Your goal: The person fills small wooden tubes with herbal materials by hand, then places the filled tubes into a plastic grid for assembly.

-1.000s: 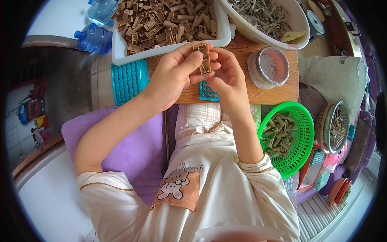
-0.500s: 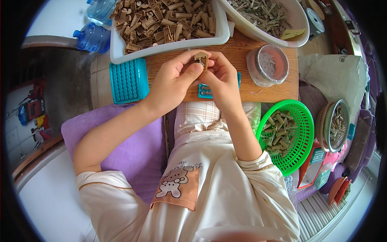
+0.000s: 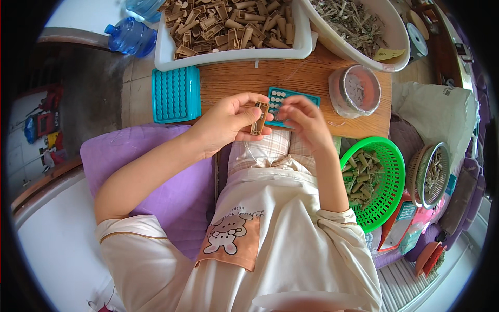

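Wood grain shows across the counter (image 3: pixel 234 78) just beyond the hands. One brown casing (image 3: pixel 257 126) sits in the left hand (image 3: pixel 228 122), pinched between thumb and fingers with its open face up. It looks light and stiff, probably smooth plastic; its thin walls might crack under a hard squeeze, so its long sides seem the best hold. The right hand (image 3: pixel 307 126), just right of it, is blurred with fingers curled; I cannot tell whether it pinches anything.

Partly behind the right hand lies one teal tray (image 3: pixel 289 92) with small pale discs (image 3: pixel 275 94), some hidden, so uncounted. A second teal tray (image 3: pixel 176 93) is left of the hands, making two. Farther out stand one white bin (image 3: pixel 234 56) of similar casings, too many to count, one oval tub (image 3: pixel 338 44), one lined bucket (image 3: pixel 341 101) and, right of the hands, one green basket (image 3: pixel 387 203).
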Demonstrator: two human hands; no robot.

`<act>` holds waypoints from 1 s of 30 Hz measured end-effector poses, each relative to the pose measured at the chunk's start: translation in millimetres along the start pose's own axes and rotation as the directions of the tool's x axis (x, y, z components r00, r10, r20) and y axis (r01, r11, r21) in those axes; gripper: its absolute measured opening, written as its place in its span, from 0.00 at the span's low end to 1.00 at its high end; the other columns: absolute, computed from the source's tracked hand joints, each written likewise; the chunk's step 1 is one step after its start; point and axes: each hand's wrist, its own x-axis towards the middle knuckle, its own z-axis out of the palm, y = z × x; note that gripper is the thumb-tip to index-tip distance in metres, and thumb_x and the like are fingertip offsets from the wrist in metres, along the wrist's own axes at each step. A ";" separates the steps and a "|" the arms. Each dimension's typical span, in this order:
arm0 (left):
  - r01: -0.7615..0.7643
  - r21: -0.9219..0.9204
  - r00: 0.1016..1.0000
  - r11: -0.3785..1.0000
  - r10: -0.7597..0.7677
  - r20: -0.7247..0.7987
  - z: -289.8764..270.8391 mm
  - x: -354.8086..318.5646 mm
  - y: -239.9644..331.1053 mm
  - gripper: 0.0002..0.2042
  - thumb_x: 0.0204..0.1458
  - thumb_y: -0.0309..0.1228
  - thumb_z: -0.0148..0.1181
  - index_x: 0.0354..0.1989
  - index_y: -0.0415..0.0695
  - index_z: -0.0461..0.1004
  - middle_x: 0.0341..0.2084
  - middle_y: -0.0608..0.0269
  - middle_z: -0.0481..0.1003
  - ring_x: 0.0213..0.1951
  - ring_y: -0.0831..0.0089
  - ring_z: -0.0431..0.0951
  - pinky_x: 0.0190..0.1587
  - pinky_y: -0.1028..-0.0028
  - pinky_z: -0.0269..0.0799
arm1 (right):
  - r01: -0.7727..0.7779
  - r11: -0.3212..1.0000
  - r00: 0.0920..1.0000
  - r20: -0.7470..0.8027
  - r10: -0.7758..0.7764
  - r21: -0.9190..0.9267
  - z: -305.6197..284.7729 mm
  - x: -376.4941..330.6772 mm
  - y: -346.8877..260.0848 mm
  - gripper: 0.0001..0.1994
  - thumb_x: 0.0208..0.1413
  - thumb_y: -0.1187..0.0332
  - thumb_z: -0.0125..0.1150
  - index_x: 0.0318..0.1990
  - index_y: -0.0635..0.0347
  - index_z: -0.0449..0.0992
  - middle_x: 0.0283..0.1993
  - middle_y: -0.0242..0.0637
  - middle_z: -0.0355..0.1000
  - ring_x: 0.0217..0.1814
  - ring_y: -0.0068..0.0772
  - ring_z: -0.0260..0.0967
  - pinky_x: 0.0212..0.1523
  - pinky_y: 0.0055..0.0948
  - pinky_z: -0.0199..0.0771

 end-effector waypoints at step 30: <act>-0.038 0.109 0.994 0.993 0.027 0.103 -4.2 8.9 -3.6 0.15 0.52 0.30 0.46 0.48 0.40 0.61 0.37 0.62 0.69 0.36 0.76 0.73 0.37 0.79 0.71 | 0.692 0.424 0.516 -0.011 -0.857 -0.584 57.5 -13.7 8.5 0.11 0.39 0.85 0.54 0.33 0.68 0.66 0.30 0.40 0.70 0.38 0.39 0.70 0.38 0.27 0.71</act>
